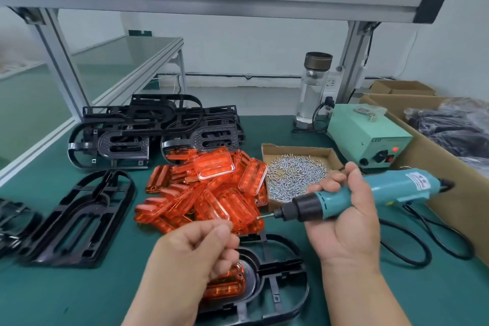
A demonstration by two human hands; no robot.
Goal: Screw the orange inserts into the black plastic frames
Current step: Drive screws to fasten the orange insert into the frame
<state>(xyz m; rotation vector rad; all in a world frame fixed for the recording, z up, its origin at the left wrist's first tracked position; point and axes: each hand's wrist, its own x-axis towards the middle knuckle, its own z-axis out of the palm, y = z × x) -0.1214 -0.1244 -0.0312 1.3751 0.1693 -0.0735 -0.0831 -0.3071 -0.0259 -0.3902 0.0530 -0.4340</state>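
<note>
A black plastic frame (pixel 280 272) lies on the green table right in front of me, with an orange insert (pixel 227 286) seated in its middle, partly hidden by my left hand. My left hand (pixel 201 249) hovers above it with fingers curled and fingertips pinched together; whatever it pinches is too small to see. My right hand (pixel 344 219) grips a teal electric screwdriver (pixel 352 196), its bit pointing left toward my left fingertips. A heap of loose orange inserts (pixel 209 190) lies just beyond.
A cardboard tray of small silver screws (pixel 293 174) sits right of the heap. Black frames are stacked at the back (pixel 156 130), others lie at left (pixel 79 219). A green power box (pixel 370 137), a glass bottle (pixel 315 90) and cardboard boxes (pixel 449 167) stand at right.
</note>
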